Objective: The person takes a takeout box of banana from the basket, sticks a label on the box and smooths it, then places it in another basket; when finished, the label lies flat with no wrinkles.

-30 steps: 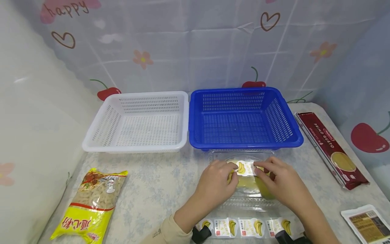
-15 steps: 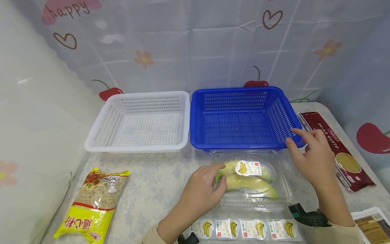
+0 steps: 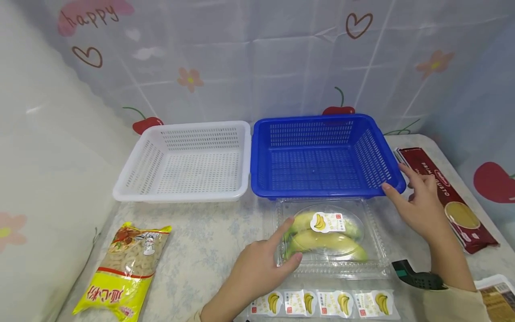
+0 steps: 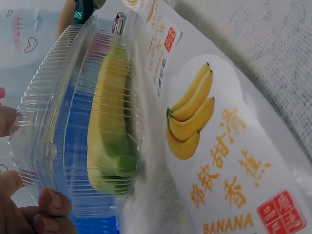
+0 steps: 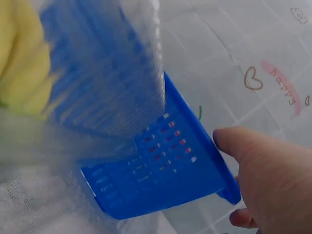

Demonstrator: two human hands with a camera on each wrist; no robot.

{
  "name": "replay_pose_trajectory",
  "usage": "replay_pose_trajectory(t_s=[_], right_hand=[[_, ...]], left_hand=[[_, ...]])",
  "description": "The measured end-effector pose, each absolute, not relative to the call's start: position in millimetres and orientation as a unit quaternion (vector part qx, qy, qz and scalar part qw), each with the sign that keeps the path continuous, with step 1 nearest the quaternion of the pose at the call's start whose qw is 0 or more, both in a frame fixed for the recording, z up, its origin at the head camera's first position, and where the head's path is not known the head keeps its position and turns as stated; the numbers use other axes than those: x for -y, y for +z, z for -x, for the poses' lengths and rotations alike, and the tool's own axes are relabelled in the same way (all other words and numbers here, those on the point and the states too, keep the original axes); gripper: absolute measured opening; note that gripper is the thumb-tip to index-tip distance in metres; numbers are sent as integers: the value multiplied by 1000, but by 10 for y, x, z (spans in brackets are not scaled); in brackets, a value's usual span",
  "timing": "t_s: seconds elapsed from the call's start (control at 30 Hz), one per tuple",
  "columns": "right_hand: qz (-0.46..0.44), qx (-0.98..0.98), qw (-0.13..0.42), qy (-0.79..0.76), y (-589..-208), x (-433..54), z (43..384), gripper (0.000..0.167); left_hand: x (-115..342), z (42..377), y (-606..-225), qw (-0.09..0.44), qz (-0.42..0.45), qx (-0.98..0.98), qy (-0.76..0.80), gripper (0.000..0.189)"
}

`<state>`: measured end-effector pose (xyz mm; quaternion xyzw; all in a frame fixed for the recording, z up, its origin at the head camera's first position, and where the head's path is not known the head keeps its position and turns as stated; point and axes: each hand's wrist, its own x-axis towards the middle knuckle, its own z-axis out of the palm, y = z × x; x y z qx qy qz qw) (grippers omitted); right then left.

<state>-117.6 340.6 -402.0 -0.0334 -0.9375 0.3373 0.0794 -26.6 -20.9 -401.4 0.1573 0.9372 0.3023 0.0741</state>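
A clear plastic clamshell box [image 3: 342,269] lies in front of the blue basket, with green-yellow bananas [image 3: 327,245] inside and a white banana sticker [image 3: 327,222] on its lid. At its left edge is my left hand [image 3: 257,264], index finger and thumb spread, fingertips overlapping the box's edge; the left wrist view shows its fingers [image 4: 53,202] close beside the ridged plastic. My right hand [image 3: 422,205] hovers with thumb and index finger apart, overlapping the front right corner of the blue basket [image 3: 327,193]. In the right wrist view its fingertip [image 5: 226,139] appears at the basket's rim.
Left of the blue basket stands a white basket [image 3: 181,197]. A strip of banana stickers [image 3: 323,304] lies along the front. At left is a pasta bag [image 3: 124,268]; at right lie a dark red spaghetti pack [image 3: 462,214] and a partly cut-off white-edged pack [image 3: 499,299].
Both hands have left the sticker, which now lies on the lid. The right hand has moved right and up to the blue basket's corner; the left has moved left, its fingers spreading.
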Motion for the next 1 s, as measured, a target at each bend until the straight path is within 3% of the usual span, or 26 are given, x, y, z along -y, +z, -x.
replay_pose_trajectory(t_s=[0.13, 0.3, 0.43, 1.0], right_hand=[[4, 930, 65, 363, -4093, -3465, 1238, 76], [-18, 906, 31, 423, -4151, -3495, 1334, 78], [-17, 889, 4, 458, -4192, -3488, 1377, 80], [-27, 877, 0, 480, -4231, -3484, 1397, 81]], left_hand=[[203, 267, -4082, 142, -137, -919, 341, 68], [201, 294, -4144, 183, -122, -889, 401, 68], [225, 306, -4176, 197, -114, -875, 428, 67], [572, 47, -4142, 217, -125, -824, 508, 62]])
